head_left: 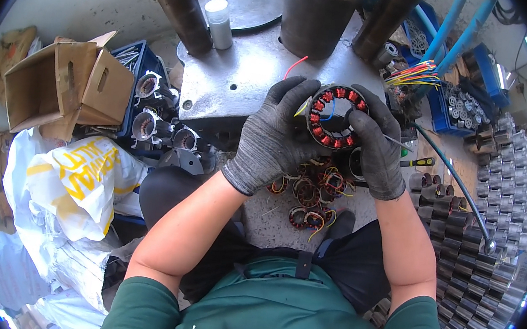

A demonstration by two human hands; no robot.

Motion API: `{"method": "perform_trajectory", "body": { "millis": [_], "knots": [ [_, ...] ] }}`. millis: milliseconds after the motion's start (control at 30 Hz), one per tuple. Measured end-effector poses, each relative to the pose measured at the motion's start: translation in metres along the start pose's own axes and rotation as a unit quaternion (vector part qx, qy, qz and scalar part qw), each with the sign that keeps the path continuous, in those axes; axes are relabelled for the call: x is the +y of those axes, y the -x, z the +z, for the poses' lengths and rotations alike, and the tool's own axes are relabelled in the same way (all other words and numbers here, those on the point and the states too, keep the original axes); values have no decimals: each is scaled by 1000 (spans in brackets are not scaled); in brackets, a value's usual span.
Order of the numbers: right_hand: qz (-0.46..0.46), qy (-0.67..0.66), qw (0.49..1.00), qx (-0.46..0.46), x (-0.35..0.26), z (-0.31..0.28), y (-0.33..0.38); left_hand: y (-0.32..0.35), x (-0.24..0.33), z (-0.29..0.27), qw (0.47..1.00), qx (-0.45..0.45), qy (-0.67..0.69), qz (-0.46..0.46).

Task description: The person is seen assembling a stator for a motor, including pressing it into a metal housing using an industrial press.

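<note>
Both of my hands wear grey gloves and hold a motor stator, a dark ring with red copper windings [317, 115], above the front edge of a metal press plate. My left hand [269, 136] grips the ring's left side. My right hand [377, 147] wraps round the right side, its thumb over the windings. Red, yellow and blue lead wires stick out of the stator. A thin metal rod [398, 143] shows beside my right hand; whether I hold it cannot be made out. Below my hands lies a pile of wound stators [307, 191] with loose wires.
The press plate [239, 88] carries a white bottle [218, 23] and thick steel columns [174, 4]. At left stand cardboard boxes [43, 87], motor housings [145, 125] and white sacks [75, 186]. Rows of metal cylinders [479, 251], a screwdriver [421, 162] and a blue bin [451, 120] are at right.
</note>
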State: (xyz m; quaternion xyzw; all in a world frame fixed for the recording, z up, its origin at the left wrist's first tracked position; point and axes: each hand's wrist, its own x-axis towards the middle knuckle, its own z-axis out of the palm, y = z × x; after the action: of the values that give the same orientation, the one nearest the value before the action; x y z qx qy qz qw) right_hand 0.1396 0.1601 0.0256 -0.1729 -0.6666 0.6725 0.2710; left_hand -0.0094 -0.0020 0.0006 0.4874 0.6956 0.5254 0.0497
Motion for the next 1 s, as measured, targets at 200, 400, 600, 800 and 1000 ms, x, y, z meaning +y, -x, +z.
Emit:
{"method": "perform_trajectory", "body": {
  "millis": [200, 400, 600, 800, 1000],
  "knots": [
    [28, -2, 999, -34, -6, -12, -5, -3, 13, -14, 990, -75, -116, -29],
    [35, 13, 997, -70, -10, -21, -8, -7, 14, -25, 974, -179, -134, -39],
    [25, 32, 988, -152, -10, -28, -10, -6, 10, -29, 963, -192, -192, 1],
    [85, 7, 978, -192, -14, -26, -11, -4, 2, -12, 978, -111, -89, 151],
    [139, -11, 973, -185, -10, -17, -11, 7, -4, 5, 983, -136, 39, 121]
  ]
}}
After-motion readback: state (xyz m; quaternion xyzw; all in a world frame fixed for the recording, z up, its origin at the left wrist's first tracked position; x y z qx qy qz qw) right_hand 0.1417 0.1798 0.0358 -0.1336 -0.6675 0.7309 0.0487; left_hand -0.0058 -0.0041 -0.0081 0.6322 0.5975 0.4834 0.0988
